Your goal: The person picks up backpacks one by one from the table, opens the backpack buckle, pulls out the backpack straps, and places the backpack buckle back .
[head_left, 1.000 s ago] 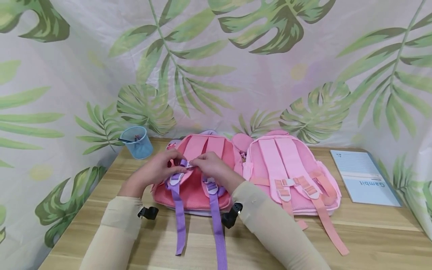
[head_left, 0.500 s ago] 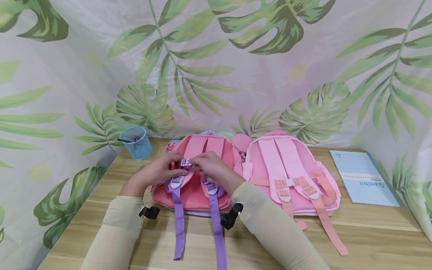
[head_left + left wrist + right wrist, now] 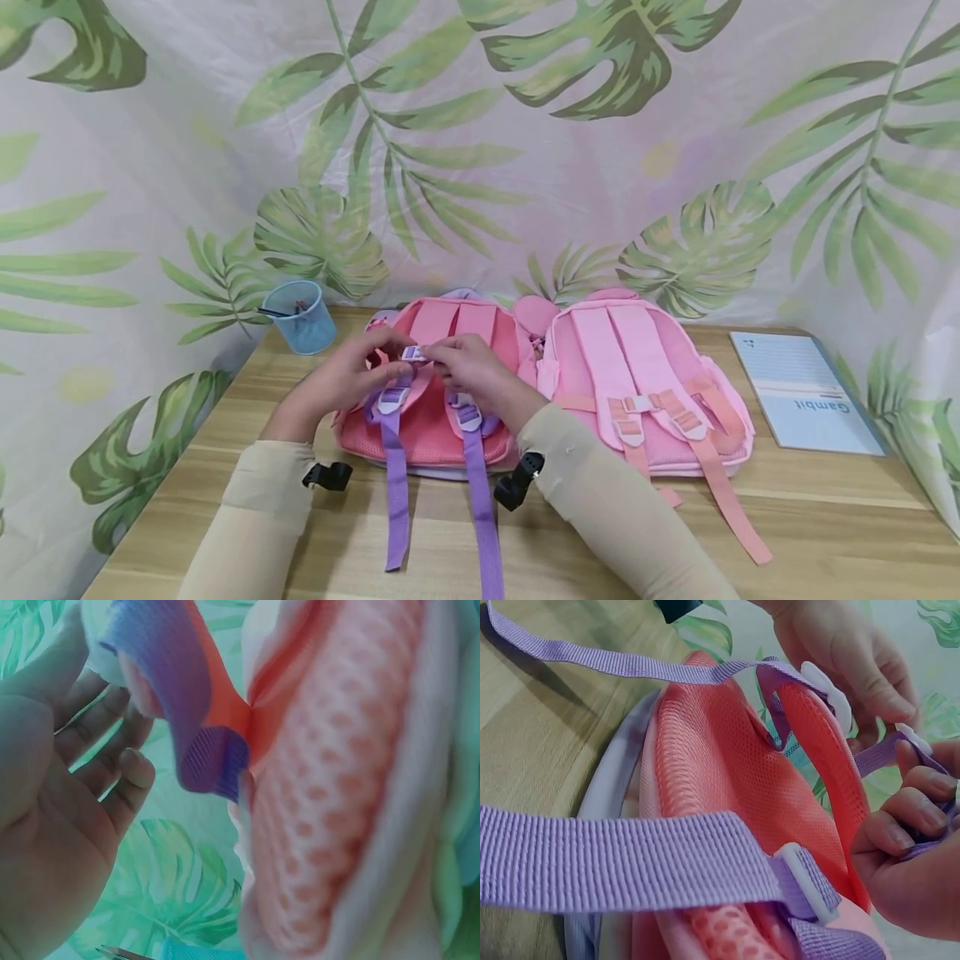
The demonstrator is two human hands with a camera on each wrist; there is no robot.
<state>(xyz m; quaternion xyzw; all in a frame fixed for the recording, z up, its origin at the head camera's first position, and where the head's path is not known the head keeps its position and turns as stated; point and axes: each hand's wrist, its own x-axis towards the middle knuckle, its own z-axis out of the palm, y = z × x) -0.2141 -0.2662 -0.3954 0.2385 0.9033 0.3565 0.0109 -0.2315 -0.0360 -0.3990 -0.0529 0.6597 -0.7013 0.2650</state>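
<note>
Across the wooden table (image 3: 195, 483): two backpacks lie side by side, strap sides up, probably so that the webbing can be reached.
Pink backpack (image 3: 651, 358): on the right, salmon webbing (image 3: 723, 496) trailing toward the near edge; a white clip (image 3: 640, 405) spans its shoulder straps, perhaps keeping them together.
Coral backpack (image 3: 438, 448): left of the pink one, where both hands can meet over it.
Notepad (image 3: 806, 392): flat at the far right, seemingly set aside.
Right hand (image 3: 480, 371): fingers curled round purple webbing (image 3: 934, 844), pinching it beside the buckle, likely to steady it.
Left hand (image 3: 356, 371): thumb and forefinger stand about the same buckle; whether they press on it, I cannot tell.
Mesh cup (image 3: 311, 329): upright at back left, presumably out of the arms' way.
Purple tails (image 3: 397, 500): draped over the coral backpack's near edge, seemingly left loose.
White buckle (image 3: 414, 354): raised off the coral backpack between the hands, presumably for finger room.
</note>
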